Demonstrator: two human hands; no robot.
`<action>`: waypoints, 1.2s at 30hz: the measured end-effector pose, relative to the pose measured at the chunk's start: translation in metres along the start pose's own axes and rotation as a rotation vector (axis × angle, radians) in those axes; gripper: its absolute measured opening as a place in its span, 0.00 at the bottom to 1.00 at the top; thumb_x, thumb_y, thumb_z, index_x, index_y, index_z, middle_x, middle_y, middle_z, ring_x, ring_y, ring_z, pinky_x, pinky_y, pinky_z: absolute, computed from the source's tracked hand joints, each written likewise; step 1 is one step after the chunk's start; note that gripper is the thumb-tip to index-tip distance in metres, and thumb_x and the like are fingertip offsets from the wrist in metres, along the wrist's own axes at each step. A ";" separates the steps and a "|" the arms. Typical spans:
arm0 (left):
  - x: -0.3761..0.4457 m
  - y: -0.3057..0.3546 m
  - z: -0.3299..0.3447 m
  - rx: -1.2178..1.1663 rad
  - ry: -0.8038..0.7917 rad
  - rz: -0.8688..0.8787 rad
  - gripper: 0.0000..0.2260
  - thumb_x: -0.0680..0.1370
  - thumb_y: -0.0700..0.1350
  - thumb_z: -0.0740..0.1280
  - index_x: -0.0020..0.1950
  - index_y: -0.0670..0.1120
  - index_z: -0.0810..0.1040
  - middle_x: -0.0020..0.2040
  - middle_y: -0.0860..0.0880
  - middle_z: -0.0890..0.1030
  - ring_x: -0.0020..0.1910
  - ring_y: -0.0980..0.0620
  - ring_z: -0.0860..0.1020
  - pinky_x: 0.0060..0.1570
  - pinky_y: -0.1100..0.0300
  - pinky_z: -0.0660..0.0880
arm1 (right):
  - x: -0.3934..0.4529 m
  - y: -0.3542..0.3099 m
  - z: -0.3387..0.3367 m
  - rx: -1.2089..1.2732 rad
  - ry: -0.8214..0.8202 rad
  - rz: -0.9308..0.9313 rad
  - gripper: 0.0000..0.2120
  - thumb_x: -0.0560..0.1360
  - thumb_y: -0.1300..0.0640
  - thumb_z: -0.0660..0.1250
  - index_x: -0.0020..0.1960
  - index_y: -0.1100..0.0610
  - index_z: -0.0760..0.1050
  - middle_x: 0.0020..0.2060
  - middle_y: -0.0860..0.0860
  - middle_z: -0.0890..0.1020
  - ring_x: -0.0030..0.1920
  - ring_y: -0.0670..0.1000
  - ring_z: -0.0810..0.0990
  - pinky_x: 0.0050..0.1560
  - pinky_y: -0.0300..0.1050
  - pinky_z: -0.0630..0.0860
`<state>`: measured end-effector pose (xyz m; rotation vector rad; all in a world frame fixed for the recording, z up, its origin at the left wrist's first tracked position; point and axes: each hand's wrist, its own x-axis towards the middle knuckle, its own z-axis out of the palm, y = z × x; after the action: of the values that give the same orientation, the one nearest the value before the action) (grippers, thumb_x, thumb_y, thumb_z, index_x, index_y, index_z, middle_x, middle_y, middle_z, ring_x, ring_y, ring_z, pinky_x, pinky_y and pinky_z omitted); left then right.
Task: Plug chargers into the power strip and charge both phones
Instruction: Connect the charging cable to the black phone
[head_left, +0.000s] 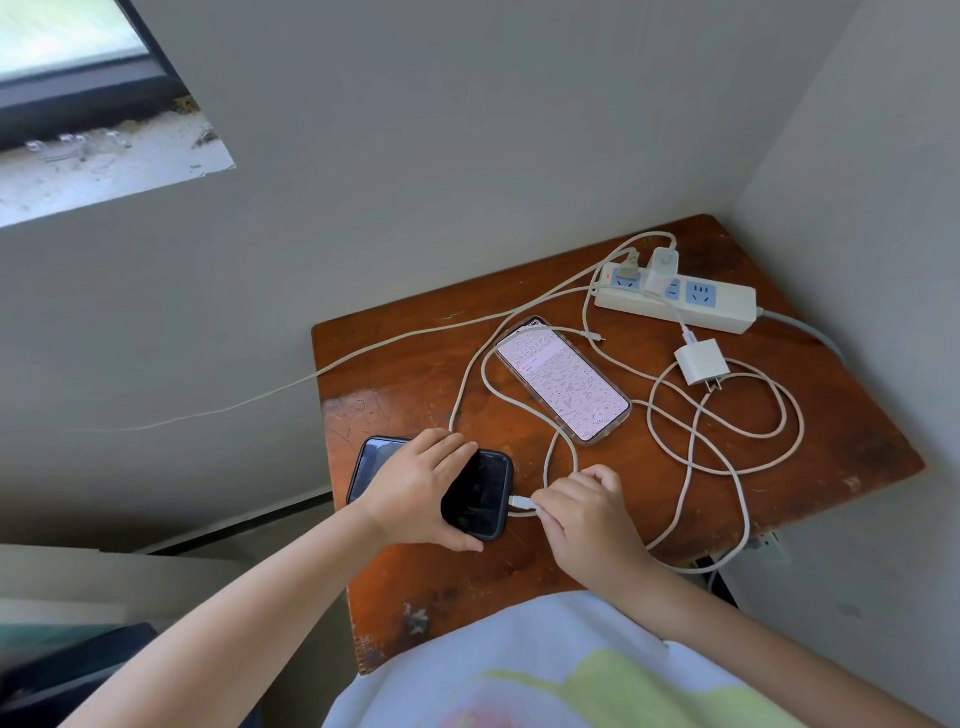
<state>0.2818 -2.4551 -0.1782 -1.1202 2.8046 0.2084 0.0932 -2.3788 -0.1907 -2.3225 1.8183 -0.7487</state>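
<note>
Head view, everything placed relative to the power strip (675, 301) at the far right of the wooden table (415, 379).

Strip: white, blue sockets, small red light lit at its left end. White charger (661, 267) plugged in near the left end, a second plug (627, 266) seated in the socket just left of it. Cannot tell which cable runs from which plug.

Just in front of the strip: spare white charger (698, 362) lying loose on the table, prongs bare, not plugged in, white cable (727, 415) looped around it.

In front of the strip and to the left: lit phone (563, 382) in a clear case, screen up, pale patterned wallpaper. Loose cable end (597, 339) lying between it and the strip, not connected to anything.

Further toward the near edge, well left of the strip: dark phone (475, 493), screen off, flat on the table. Left hand (421, 493) spread over it, palm down, fingers and thumb gripping its long edges. Right hand (582, 512) just right of that phone, fingers curled and pinched around a white cable plug (522, 503) at the phone's end. Plug tip touching the phone's port; cannot tell if fully seated.

Another cable (234, 408) running from the strip off the table's left edge.
</note>
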 end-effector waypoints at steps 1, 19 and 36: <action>0.000 0.001 -0.001 0.000 -0.013 -0.005 0.38 0.58 0.72 0.57 0.52 0.45 0.81 0.45 0.50 0.85 0.43 0.49 0.84 0.38 0.59 0.80 | 0.000 0.001 0.001 0.009 0.003 0.015 0.05 0.64 0.60 0.67 0.32 0.57 0.82 0.25 0.50 0.83 0.27 0.47 0.81 0.38 0.47 0.78; -0.002 0.011 -0.007 -0.241 -0.124 -0.067 0.42 0.63 0.62 0.72 0.69 0.42 0.65 0.69 0.43 0.71 0.70 0.41 0.64 0.68 0.50 0.64 | -0.002 0.002 0.005 0.016 0.001 -0.035 0.04 0.61 0.62 0.69 0.31 0.57 0.82 0.24 0.50 0.83 0.27 0.47 0.81 0.45 0.48 0.79; 0.008 0.002 -0.011 -0.060 -0.152 0.078 0.43 0.55 0.65 0.76 0.61 0.39 0.75 0.56 0.41 0.81 0.57 0.40 0.78 0.54 0.51 0.77 | -0.004 0.006 0.014 0.071 -0.041 -0.016 0.02 0.60 0.63 0.71 0.32 0.59 0.82 0.24 0.51 0.83 0.27 0.47 0.82 0.45 0.55 0.79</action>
<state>0.2739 -2.4607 -0.1683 -0.9631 2.7253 0.3707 0.0931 -2.3799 -0.2062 -2.2935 1.7295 -0.7491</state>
